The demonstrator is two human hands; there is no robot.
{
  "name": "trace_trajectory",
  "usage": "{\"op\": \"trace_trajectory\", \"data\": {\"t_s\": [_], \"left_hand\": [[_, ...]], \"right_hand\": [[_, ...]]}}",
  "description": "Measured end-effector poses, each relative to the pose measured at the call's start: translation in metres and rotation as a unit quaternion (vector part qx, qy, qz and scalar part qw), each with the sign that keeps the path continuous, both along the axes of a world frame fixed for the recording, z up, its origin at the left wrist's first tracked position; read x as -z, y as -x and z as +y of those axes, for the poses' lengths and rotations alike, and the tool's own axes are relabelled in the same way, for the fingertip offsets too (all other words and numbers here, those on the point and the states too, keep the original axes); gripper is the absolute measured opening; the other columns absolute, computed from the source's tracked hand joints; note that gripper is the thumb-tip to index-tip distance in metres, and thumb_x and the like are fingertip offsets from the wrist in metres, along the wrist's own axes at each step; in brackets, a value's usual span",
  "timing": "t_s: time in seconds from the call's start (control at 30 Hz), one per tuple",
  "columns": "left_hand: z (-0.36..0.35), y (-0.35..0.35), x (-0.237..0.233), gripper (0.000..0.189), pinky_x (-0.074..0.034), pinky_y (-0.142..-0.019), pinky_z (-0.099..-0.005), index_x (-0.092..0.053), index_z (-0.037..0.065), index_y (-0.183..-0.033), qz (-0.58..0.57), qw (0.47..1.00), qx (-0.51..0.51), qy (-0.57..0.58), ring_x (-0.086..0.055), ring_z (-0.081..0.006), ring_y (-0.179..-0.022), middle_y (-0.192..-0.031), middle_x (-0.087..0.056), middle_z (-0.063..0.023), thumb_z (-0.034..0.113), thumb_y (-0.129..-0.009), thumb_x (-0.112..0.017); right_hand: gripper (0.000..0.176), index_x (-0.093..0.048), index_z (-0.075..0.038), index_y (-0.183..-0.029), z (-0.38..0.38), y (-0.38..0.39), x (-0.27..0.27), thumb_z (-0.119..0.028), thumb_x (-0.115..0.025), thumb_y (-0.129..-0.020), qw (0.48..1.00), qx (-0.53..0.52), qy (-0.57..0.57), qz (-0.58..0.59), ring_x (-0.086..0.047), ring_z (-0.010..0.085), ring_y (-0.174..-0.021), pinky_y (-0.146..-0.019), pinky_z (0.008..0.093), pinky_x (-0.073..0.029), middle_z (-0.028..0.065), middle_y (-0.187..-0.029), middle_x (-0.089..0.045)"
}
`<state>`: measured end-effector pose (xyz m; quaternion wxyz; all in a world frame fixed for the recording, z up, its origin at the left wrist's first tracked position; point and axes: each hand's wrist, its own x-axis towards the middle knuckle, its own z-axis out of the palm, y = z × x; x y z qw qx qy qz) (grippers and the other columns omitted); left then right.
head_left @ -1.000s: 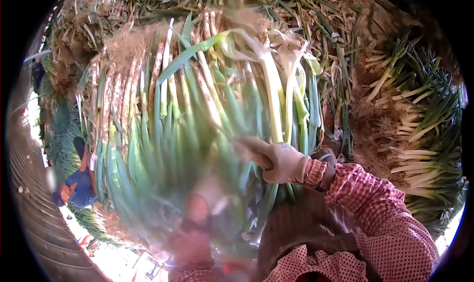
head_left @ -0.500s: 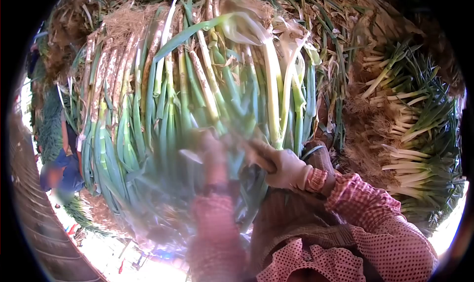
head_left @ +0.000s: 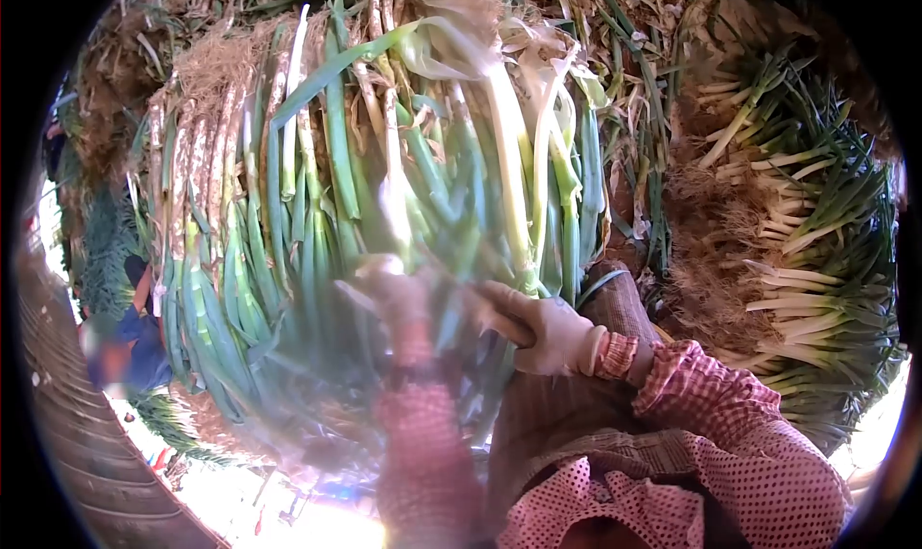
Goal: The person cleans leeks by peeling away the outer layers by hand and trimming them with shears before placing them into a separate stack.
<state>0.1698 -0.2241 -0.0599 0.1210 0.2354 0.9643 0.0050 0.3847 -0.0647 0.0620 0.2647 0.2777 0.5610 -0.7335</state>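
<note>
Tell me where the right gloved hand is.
In the head view, the right hand is right of centre, below mid-height, with the thick pale stalk just above it in the picture and the blurred left hand to its left.

Left hand (head_left: 396,294) blurred at 8 o'clock over green onions (head_left: 509,155), roots toward 12; gloved right hand (head_left: 555,336) at 4, grip unclear; second onion pile (head_left: 802,326) at 3.

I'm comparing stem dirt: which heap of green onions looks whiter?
The green onion heap at the view's right edge; its stems look pale and clean, whereas the central heap has many brown-stained stems.
</note>
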Motion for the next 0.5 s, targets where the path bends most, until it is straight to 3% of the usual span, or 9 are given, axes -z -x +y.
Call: {"op": "trace_trajectory", "data": {"t_s": [0.13,0.27,0.33,0.4,0.43,0.5], "left_hand": [[0.001,-0.006,0.000,0.061,-0.053,-0.092,-0.0436,-0.062,-0.006,-0.113,-0.028,0.999,-0.021,-0.041,-0.066,-0.0372,-0.104,-0.112,-0.068,-0.0228,0.026,-0.070,-0.091],[-0.021,0.004,0.024,0.047,-0.054,-0.079,-0.0438,-0.067,-0.003,-0.098,-0.053,0.993,-0.001,-0.101,-0.068,-0.0338,-0.085,-0.094,-0.071,-0.0167,0.025,-0.067,-0.091],[0.002,-0.002,-0.009,0.047,-0.055,-0.076,-0.0440,-0.068,-0.002,-0.094,-0.088,0.992,-0.036,-0.085,-0.069,-0.0340,-0.082,-0.090,-0.071,-0.0167,0.026,-0.066,-0.092],[-0.012,0.004,0.011,0.052,-0.055,-0.076,-0.0452,-0.069,-0.002,-0.097,-0.011,0.998,-0.002,-0.058,-0.069,-0.0362,-0.082,-0.093,-0.072,-0.0190,0.030,-0.064,-0.093],[-0.015,0.005,0.012,0.055,-0.055,-0.076,-0.0457,-0.069,-0.002,-0.099,0.017,0.999,0.012,-0.050,-0.069,-0.0370,-0.082,-0.094,-0.072,-0.0197,0.031,-0.064,-0.094],[-0.025,0.008,0.010,0.049,-0.055,-0.072,-0.0407,-0.067,-0.001,-0.109,0.006,0.998,0.027,-0.063,-0.068,-0.0299,-0.079,-0.094,-0.072,-0.0152,0.023,-0.071,-0.088]], "right_hand": [[0.096,-0.022,-0.011,-0.164,-0.004,-0.013,0.002,-0.015,-0.069,-0.081,0.997,0.034,-0.015,0.069,-0.073,0.0358,-0.098,-0.092,0.0411,-0.058,0.0223,-0.112,-0.071],[0.098,-0.026,-0.014,-0.164,0.009,0.020,0.025,-0.012,-0.069,-0.075,0.994,0.069,-0.079,0.038,-0.072,0.0399,-0.100,-0.092,0.0446,-0.057,0.0248,-0.106,-0.073],[0.096,-0.031,-0.014,-0.162,0.023,0.048,0.042,-0.013,-0.069,-0.073,0.984,0.114,-0.129,0.054,-0.071,0.0409,-0.100,-0.091,0.0447,-0.056,0.0248,-0.106,-0.073],[0.093,-0.035,-0.014,-0.160,0.040,0.079,0.056,-0.013,-0.069,-0.073,0.972,0.132,-0.191,0.045,-0.071,0.0418,-0.101,-0.091,0.0445,-0.056,0.0250,-0.108,-0.072],[0.087,-0.036,-0.013,-0.158,0.050,0.088,0.061,-0.016,-0.068,-0.077,0.971,0.125,-0.196,0.052,-0.070,0.0403,-0.105,-0.091,0.0431,-0.057,0.0239,-0.118,-0.068],[0.077,-0.038,-0.010,-0.155,0.065,0.104,0.069,-0.023,-0.066,-0.085,0.970,0.113,-0.203,0.066,-0.068,0.0372,-0.112,-0.091,0.0402,-0.059,0.0216,-0.138,-0.058]]}}
